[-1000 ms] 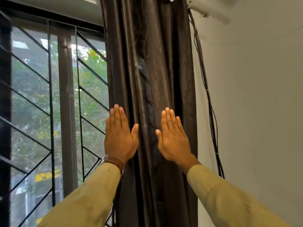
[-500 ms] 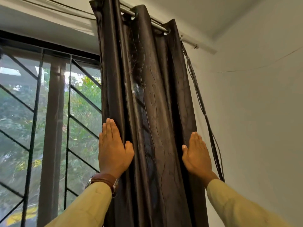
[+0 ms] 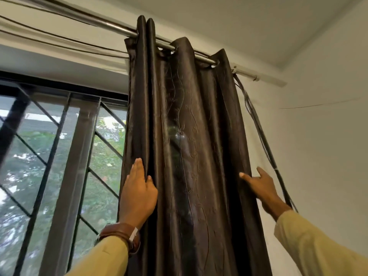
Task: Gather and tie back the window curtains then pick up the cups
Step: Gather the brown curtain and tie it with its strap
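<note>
You've got 1 curtain on 1 rod. 2 hands up: 1 left hand, 1 right hand. 2 sleeves: 1 left sleeve, 1 right sleeve. 1 watch, on your left wrist. 1 window. 1 cable bundle to the curtain's right; strands too thin to count.
</note>
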`<state>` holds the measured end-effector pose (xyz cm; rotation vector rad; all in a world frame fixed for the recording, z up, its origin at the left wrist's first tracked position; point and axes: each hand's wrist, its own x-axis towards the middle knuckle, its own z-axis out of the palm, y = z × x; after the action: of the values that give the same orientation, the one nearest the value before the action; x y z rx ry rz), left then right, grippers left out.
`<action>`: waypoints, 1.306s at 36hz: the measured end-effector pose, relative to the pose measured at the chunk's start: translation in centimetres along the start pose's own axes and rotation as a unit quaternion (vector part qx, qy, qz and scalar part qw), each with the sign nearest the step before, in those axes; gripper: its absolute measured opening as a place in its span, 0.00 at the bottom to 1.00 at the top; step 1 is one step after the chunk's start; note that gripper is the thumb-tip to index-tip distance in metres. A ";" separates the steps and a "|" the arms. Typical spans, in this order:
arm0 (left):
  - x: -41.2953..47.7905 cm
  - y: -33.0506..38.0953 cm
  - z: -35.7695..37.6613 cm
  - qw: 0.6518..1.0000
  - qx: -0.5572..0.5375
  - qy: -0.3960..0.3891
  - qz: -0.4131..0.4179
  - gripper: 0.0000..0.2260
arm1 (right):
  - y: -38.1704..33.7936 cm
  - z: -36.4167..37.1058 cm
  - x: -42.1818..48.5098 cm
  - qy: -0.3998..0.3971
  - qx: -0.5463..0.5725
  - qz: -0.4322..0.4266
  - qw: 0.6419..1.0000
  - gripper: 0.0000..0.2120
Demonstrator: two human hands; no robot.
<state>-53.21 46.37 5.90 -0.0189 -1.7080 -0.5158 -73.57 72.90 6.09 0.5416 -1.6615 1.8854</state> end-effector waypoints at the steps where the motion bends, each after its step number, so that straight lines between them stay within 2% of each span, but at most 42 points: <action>1: 0.0 0.0 -0.2 1.000 -0.004 0.003 -0.006 0.26 | -0.5 0.4 0.7 -0.010 0.005 -0.011 1.000 0.43; 6: 0.0 -0.6 -1.5 1.000 -0.007 0.001 -0.030 0.24 | -2.8 3.4 2.8 -0.056 -0.017 -0.080 0.995 0.22; 10: 0.1 -1.3 -2.7 0.999 -0.012 0.017 -0.049 0.23 | -5.3 6.9 2.6 -0.049 -0.072 -0.120 0.989 0.14; 16: 0.2 -2.4 -5.4 0.998 -0.024 0.033 -0.056 0.21 | -9.9 12.4 -1.0 -0.114 -0.014 -0.205 0.972 0.15; 20: 0.5 -3.0 -7.4 0.997 -0.007 0.046 -0.062 0.21 | -14.1 15.5 -4.1 -0.141 0.003 -0.269 0.953 0.08; 24: 0.4 -3.0 -9.3 0.997 -0.018 0.044 -0.065 0.21 | -17.2 19.9 -8.2 -0.181 -0.030 -0.329 0.926 0.16; 29: 0.7 -3.8 -11.1 0.996 -0.034 0.057 -0.064 0.17 | -20.1 24.6 -14.8 -0.223 -0.039 -0.376 0.899 0.08; 32: 0.9 -4.3 -12.3 0.995 -0.068 0.055 -0.050 0.16 | -21.3 26.1 -16.9 -0.203 -0.003 -0.380 0.903 0.08; 36: 0.6 -4.3 -13.7 0.994 -0.088 0.041 -0.044 0.09 | -21.5 26.1 -17.9 -0.187 -0.002 -0.364 0.912 0.07; 44: -1.8 -4.2 -13.4 0.999 -0.020 0.003 -0.031 0.11 | -17.3 22.6 -18.7 -0.152 -0.053 -0.317 0.934 0.07; 47: -3.6 -4.4 -12.7 1.000 0.011 0.005 -0.029 0.16 | -15.2 21.1 -19.4 -0.142 -0.069 -0.303 0.940 0.11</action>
<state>-41.92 39.00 2.53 0.0496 -1.7093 -0.5387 -50.31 50.32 8.48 1.1584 -1.5393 1.2744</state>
